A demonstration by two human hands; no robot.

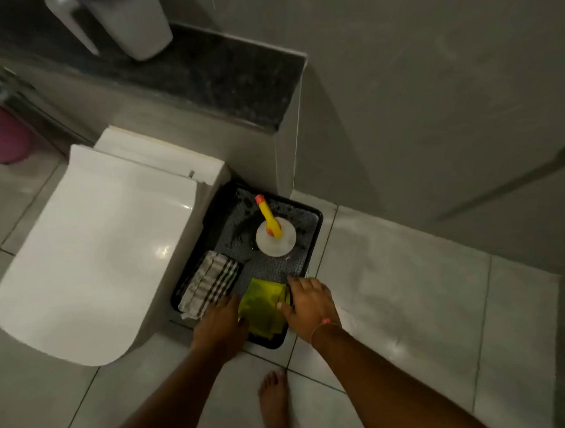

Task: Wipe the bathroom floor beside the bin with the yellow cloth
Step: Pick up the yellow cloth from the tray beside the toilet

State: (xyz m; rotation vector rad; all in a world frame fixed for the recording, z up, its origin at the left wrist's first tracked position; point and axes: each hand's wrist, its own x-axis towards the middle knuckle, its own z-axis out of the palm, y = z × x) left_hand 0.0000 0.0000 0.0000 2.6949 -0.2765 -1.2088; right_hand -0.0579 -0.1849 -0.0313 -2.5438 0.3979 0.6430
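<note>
The folded yellow cloth (262, 308) lies in the near right corner of a black tray (317, 222) on the floor. My right hand (308, 306) is on the cloth's right edge, thumb and fingers closed over it. My left hand (221, 322) rests on the tray's near rim against the cloth's left edge; whether it grips is hidden. A pink bin (1, 137) stands far left beside the wall, partly cut off by the frame.
The tray also holds a checked cloth (210, 284) and a white spray bottle with a yellow nozzle (274, 236). A white toilet (96, 255) with its lid down stands left of the tray. My bare foot (273, 402) is on the grey floor tiles (401, 303). A grey container (128, 12) sits on the dark ledge.
</note>
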